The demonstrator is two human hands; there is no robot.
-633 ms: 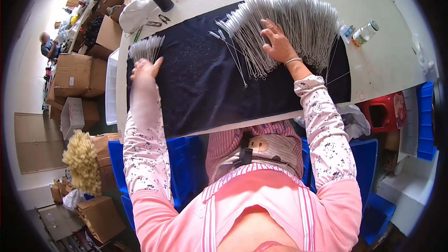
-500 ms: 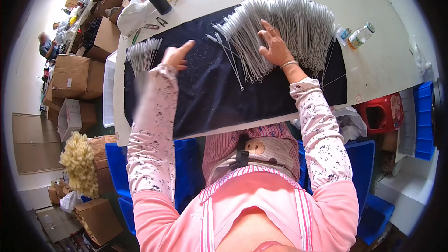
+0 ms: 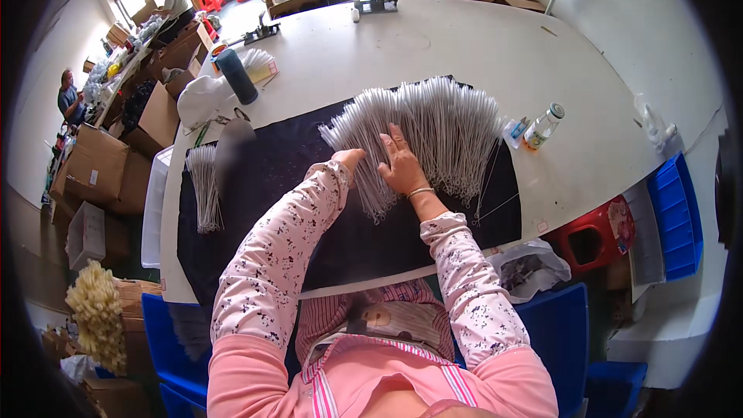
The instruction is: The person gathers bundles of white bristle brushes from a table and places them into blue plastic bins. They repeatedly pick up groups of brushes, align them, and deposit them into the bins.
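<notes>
A wide fan of thin wire straw brushes (image 3: 441, 120), with white bristles and looped ends, lies on a dark cloth (image 3: 263, 224). My right hand (image 3: 402, 166) rests on the fan's left part, fingers stretched out and spread. Beside it, at the fan's left edge, my left hand (image 3: 350, 158) has its visible fingers drawn together, pointing at the brushes. Whatever it may hold is hidden. A smaller bundle of the same brushes (image 3: 204, 190) lies at the cloth's left end.
A dark tumbler (image 3: 236, 77) and a white bag (image 3: 203, 101) stand at the table's left back. To the right are a glass bottle (image 3: 544, 127) and a red stool (image 3: 592, 236). Blue bins (image 3: 553, 333) flank my legs. Two people (image 3: 176, 4) are at the far left.
My left hand has moved right, from near the small bundle to the big fan's left edge. The right hand stays on the fan. The view has tilted up, showing more of the room.
</notes>
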